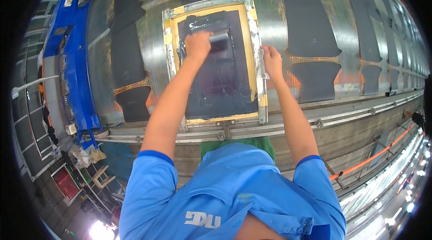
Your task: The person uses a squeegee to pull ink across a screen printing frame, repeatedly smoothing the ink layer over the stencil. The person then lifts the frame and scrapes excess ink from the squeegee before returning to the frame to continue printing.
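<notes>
blue machinery [82, 76], orange bar [360, 161], red panel [66, 183]

- Long, shiny-topped table [270, 22], running left and right of the taped frame [253, 19] lying on it
- Large dark panels [310, 28], left, right and beyond the frame
- Small dark panels [317, 80], either side of the frame's near half

The blue short-sleeved shirt [243, 172] has darker cuffs [156, 154] and white lettering [202, 219].

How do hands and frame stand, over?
Left hand gripping grey squeegee over inked screen. Right hand at right side of frame. No obstruction visible.
</notes>
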A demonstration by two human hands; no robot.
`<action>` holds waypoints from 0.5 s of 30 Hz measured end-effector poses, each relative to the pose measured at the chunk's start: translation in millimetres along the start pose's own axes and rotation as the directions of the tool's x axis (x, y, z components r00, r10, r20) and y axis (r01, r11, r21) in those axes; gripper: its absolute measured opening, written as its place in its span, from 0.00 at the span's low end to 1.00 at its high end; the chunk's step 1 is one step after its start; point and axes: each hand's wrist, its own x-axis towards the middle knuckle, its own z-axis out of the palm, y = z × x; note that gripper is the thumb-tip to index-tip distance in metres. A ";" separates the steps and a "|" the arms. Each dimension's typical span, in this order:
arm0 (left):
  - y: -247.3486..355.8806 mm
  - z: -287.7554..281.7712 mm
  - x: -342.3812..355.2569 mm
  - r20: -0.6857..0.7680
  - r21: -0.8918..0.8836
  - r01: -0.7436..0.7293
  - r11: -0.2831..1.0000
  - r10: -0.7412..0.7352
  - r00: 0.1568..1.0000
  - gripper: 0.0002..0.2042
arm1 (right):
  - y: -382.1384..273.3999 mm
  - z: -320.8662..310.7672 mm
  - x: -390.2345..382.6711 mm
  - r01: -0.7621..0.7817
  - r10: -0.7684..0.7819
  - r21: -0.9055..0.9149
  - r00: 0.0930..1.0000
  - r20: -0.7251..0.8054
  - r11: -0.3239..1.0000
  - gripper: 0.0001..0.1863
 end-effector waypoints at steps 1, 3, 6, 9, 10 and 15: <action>5.6 -0.2 -21.5 -0.007 -0.010 -0.023 1.000 0.023 1.000 0.16 | -1.8 -0.3 4.3 0.010 -0.010 0.005 1.000 0.008 1.000 0.14; 17.7 3.0 -72.8 -0.050 -0.061 -0.073 0.995 0.071 0.996 0.15 | -0.1 -0.5 7.1 0.033 -0.033 0.010 0.999 -0.021 0.999 0.15; 34.7 9.8 -156.5 -0.128 -0.140 -0.124 0.982 0.107 0.986 0.13 | 11.8 -0.5 13.0 0.056 -0.055 0.045 0.998 -0.005 0.997 0.15; 52.3 13.1 -230.4 -0.145 -0.143 -0.121 0.982 0.100 0.984 0.12 | 10.1 -3.6 15.0 -0.012 0.008 0.087 0.999 0.049 0.996 0.15; 56.1 16.6 -244.3 -0.178 -0.128 -0.120 0.984 0.097 0.979 0.12 | 12.0 -3.3 16.1 -0.002 -0.003 0.096 0.999 0.054 0.995 0.15; 43.6 14.0 -219.5 -0.205 -0.226 -0.092 0.970 0.045 0.978 0.16 | 8.2 1.3 13.4 -0.001 -0.010 0.121 0.996 0.086 0.993 0.15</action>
